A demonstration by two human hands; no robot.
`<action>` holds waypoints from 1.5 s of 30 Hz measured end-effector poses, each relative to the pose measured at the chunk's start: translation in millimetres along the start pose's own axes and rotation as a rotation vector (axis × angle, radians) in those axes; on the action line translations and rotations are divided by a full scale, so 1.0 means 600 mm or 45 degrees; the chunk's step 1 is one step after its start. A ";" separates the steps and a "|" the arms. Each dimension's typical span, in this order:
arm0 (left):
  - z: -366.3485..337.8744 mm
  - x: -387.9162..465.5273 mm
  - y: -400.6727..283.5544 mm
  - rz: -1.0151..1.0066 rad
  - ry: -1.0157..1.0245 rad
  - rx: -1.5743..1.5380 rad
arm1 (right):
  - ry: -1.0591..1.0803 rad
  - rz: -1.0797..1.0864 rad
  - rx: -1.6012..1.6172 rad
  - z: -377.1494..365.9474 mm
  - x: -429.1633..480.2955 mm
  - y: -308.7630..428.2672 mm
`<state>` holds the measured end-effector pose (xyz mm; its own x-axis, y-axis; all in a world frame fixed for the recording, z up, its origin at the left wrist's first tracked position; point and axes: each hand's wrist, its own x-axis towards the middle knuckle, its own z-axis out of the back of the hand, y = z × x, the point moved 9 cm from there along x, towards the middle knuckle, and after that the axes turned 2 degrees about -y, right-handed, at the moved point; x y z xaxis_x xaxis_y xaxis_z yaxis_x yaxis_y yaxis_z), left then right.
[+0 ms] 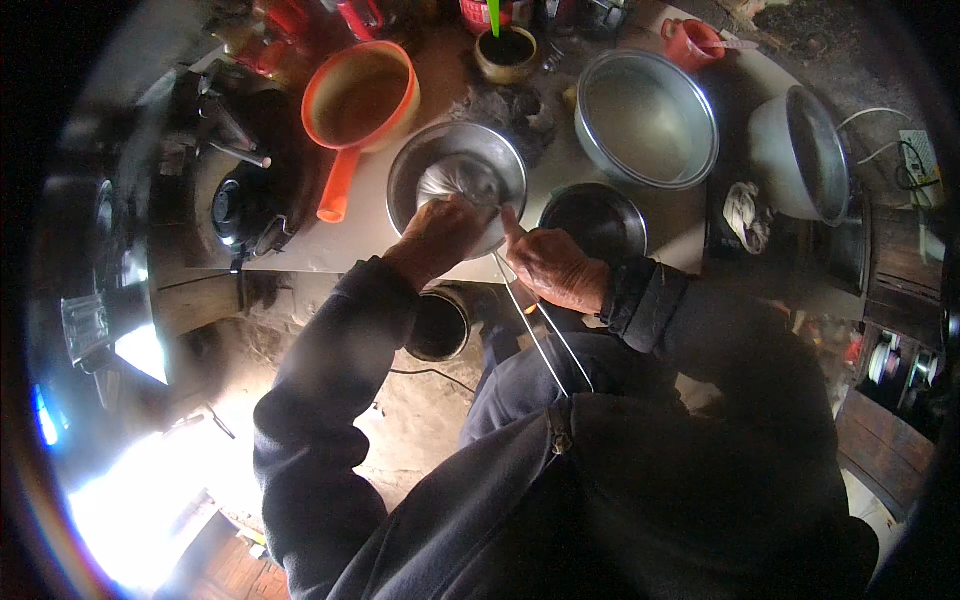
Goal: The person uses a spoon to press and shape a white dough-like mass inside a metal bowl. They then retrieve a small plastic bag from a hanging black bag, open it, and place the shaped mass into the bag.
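A stainless steel bowl point(508, 161) stands near the front edge of the table, with a bunched, translucent plastic bag point(459, 178) inside it. My left hand point(448, 229) grips the bag from the near side, over the bowl's rim. At the bowl's right edge, my right hand point(553, 262) has curled fingers and the index finger stretched towards the bag. Whether it pinches the bag is not clear. Below that hand, an orange-tipped item point(530, 308) shows, and I cannot tell if it is held. Two pale cords point(536, 341) hang in front of my jacket.
An orange-rimmed dipper point(360, 97) lies left of the bowl. To the right stand a dark pan point(592, 221), a large metal basin point(649, 120) and another basin point(787, 154) beside a crumpled cloth point(746, 216). A small pot point(506, 60) and red mug point(690, 45) sit behind. A dark bucket point(439, 326) is below.
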<state>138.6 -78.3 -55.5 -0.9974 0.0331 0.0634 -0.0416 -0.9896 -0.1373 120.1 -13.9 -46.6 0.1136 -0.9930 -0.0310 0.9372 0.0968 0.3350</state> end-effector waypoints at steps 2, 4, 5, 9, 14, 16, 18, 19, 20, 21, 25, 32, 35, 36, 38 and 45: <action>-0.012 0.000 0.000 0.022 0.163 0.116 | 0.108 -0.021 -0.050 -0.003 -0.002 -0.005; 0.009 0.003 0.003 0.087 0.017 -0.056 | -0.018 0.041 -0.095 0.030 0.002 -0.007; 0.019 0.003 0.005 0.114 -0.055 -0.139 | -0.028 0.042 -0.122 0.042 0.001 -0.013; -0.013 0.002 -0.001 0.033 0.226 0.117 | -0.083 0.032 -0.135 0.081 0.007 -0.038; 0.019 0.006 -0.008 -0.008 -0.052 0.035 | -0.419 0.419 -0.405 0.097 0.032 0.000; 0.022 0.005 -0.010 0.007 -0.059 0.041 | -0.286 0.455 -0.395 0.074 0.041 -0.007; 0.011 0.004 -0.007 0.045 0.055 0.162 | -0.167 0.450 -0.384 0.054 0.049 -0.017; 0.014 0.004 -0.007 0.057 0.031 0.128 | -0.109 0.422 -0.368 0.045 0.052 -0.021; 0.017 0.003 -0.007 0.066 0.009 0.091 | -0.048 0.390 -0.350 0.034 0.053 -0.024; 0.019 0.002 -0.007 0.076 -0.012 0.050 | -0.036 0.368 -0.336 0.029 0.053 -0.024; 0.026 -0.002 -0.007 0.083 -0.080 0.126 | -0.006 0.319 -0.353 0.010 0.054 -0.015; 0.015 -0.011 0.015 0.197 -0.051 -0.075 | -0.166 -0.093 0.011 0.043 0.048 -0.059; 0.004 -0.017 0.043 0.234 -0.058 -0.086 | -0.346 -0.276 0.335 0.081 0.012 -0.080; 0.000 -0.015 0.056 0.234 -0.056 -0.101 | -0.118 -0.222 0.288 0.067 0.004 -0.071; 0.001 -0.008 0.069 0.146 -0.112 -0.033 | -0.124 -0.184 0.388 0.085 -0.018 -0.060; -0.001 0.020 0.121 0.394 0.128 -0.662 | 0.121 0.063 0.562 0.079 -0.038 -0.016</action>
<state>123.8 -149.8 -65.2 -0.9674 -0.2066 -0.1466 0.2530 -0.7588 -0.6002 93.0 4.8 -4.3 0.2040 -0.9753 -0.0844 0.7021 0.0857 0.7069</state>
